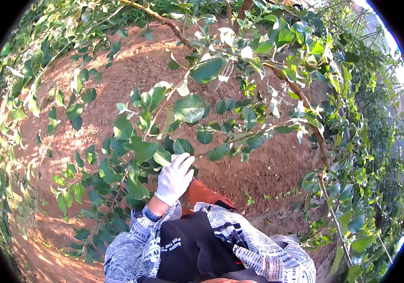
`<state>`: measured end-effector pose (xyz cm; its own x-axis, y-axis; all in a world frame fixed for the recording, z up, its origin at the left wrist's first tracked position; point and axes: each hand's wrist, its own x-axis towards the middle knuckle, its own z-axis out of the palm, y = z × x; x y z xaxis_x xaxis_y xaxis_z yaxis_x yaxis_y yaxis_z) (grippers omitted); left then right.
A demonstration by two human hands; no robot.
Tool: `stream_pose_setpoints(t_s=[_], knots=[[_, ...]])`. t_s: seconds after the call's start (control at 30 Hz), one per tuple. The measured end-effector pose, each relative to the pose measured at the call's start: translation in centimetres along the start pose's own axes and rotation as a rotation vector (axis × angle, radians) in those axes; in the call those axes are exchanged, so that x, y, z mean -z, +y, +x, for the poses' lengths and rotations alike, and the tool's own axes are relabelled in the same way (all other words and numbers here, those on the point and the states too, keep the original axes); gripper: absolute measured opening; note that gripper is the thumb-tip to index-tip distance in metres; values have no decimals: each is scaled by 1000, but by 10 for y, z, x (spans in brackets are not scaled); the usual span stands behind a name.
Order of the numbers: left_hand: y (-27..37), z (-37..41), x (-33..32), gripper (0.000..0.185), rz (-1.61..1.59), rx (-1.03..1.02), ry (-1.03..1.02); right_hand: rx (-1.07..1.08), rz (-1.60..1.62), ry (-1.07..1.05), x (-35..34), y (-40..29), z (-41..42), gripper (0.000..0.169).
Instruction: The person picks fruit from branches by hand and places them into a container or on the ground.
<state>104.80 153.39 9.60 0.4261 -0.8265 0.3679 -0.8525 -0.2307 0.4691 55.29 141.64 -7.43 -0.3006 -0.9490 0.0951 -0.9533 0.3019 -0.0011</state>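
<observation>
My left hand, in a white glove, reaches up from a printed sleeve into the leaves of a broad-leaved branch. Its fingers are close together beside a green leaf; leaves hide part of the fingertips, so I cannot tell whether they grip anything. Just above the hand are more leaves and a thin twig. My right hand is out of view; the printed fabric lies on the right of the black shirt. Orange-red fabric shows just right of the gloved hand.
A thick bare-barked branch arches across the top and down the right. Thinner leafy shoots spread in front of me, with foliage hanging at the left. Reddish-brown soil lies below, with small green weeds. Dense greenery stands at right.
</observation>
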Motion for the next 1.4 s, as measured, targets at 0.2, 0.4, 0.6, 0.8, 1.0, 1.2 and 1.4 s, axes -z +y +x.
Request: stream_pose_setpoints(t_s=[0.2, 0.4, 0.6, 0.8, 1.0, 1.2, 1.4], knots=[[-34, -10, -24, 45, 119, 123, -356, 143, 614, -846, 5, -157, -94, 42], [-44, -10, -27, 43, -38, 140, -565, -462, 958, -1436, 0, -305, -152, 40], [-64, -18, -21, 34, -138, -40, -551, -841, 1069, -1412, -9, -339, -173, 37], [-64, -7, 6, 28, -255, -107, -438, -917, 1037, -1368, 19, -237, -122, 35], [-41, 15, 59, 20, -499, -97, -52, 432, 1386, -1567, 203, -346, -6, 30], [-33, 0, 67, 27, -779, 352, 252, 658, 1514, -1134, 264, -496, 28, 23], [-32, -11, 79, 26, -843, 507, 284, 122, 1873, -972, 185, -596, 57, 28]])
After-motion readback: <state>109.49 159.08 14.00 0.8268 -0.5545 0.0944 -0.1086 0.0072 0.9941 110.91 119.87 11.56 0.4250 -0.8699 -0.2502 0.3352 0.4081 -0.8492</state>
